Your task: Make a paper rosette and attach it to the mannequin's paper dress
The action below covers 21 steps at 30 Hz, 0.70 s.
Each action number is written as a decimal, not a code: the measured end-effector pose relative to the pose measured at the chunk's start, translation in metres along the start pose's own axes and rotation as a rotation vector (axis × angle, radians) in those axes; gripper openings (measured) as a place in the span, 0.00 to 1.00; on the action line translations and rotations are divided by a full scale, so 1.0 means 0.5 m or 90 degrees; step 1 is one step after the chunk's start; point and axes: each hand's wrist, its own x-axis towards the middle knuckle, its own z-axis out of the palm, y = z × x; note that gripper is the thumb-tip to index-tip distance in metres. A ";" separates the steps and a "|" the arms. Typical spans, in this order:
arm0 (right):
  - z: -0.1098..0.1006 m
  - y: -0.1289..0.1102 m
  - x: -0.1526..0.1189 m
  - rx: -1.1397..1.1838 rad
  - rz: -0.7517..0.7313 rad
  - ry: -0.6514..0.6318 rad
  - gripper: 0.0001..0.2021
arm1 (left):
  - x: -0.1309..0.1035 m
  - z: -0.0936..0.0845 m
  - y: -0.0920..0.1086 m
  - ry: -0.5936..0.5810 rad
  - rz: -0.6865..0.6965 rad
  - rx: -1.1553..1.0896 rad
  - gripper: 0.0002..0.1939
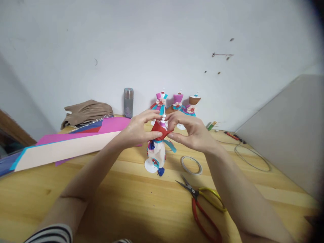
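Observation:
A small dress form [157, 152] on a round white base stands on the table, with a red top, a cream skirt, a teal sash and blue tassels. My left hand [140, 130] reaches it from the left, thumb on the front of the red top [160, 129] and fingers behind near the neck. From the right, my right hand [188, 130] pinches the red top's right edge between thumb and curled fingers.
Scissors [194, 194] and a tape ring [191, 165] lie nearer me. Three more dressed forms [178, 101] stand behind, by the wall. Coloured sheets [73, 148], brown cloth [88, 113] and a bottle [128, 103] are left; a cutter [233, 136] and cable [249, 158] lie right.

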 end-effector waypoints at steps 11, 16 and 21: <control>0.034 -0.032 -0.015 -0.222 -0.120 0.108 0.08 | -0.002 0.007 0.010 0.036 -0.007 0.054 0.09; 0.042 -0.036 -0.022 -0.208 -0.108 0.151 0.06 | -0.002 0.003 0.011 0.022 0.038 0.066 0.07; 0.038 -0.038 -0.023 -0.141 -0.067 0.154 0.06 | 0.000 -0.005 0.016 0.012 0.071 0.101 0.06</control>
